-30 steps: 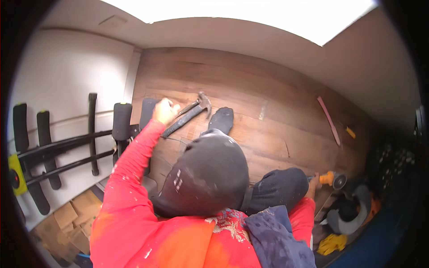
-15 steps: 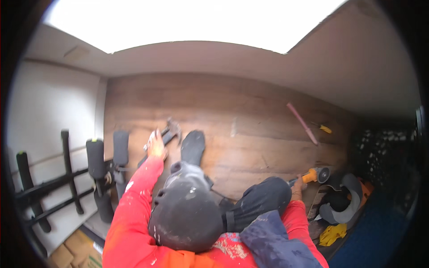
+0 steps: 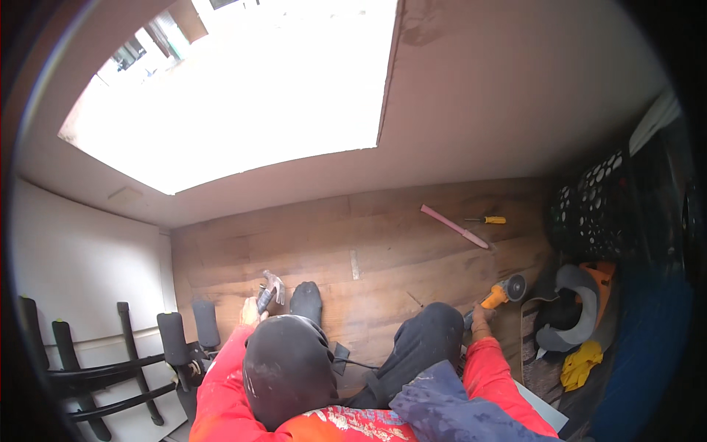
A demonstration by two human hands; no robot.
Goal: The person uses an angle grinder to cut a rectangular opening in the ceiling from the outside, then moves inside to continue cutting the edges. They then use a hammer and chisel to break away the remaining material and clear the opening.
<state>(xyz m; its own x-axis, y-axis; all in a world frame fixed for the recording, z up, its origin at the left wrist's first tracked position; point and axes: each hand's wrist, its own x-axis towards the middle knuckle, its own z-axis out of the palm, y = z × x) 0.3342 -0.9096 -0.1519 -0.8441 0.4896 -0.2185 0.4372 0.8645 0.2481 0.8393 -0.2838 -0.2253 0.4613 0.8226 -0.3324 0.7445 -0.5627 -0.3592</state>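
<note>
My left hand (image 3: 252, 312) is low on the left, closed round the handle of a claw hammer (image 3: 273, 287). The hammer's metal head points away from me, just left of my dark-socked foot (image 3: 307, 300). Part of the handle is hidden by the hand and my knee. On the right, my right hand (image 3: 482, 323) grips the body of an orange angle grinder (image 3: 498, 295). Its disc faces away to the far right, held just above or resting on the wooden floor; I cannot tell which.
A pink stick (image 3: 454, 226) and a yellow-handled screwdriver (image 3: 487, 219) lie on the wooden floor (image 3: 390, 258). Black padded bars (image 3: 132, 361) stand at left. A perforated black basket (image 3: 593, 195), grey curved cushion (image 3: 582, 309) and yellow cloth (image 3: 581, 365) are at right. A bright opening (image 3: 243, 96) is ahead.
The view has tilted up and swung left, showing more of the opening. The hammer stays in my left hand and the grinder in my right; both hands appear lower in the picture.
</note>
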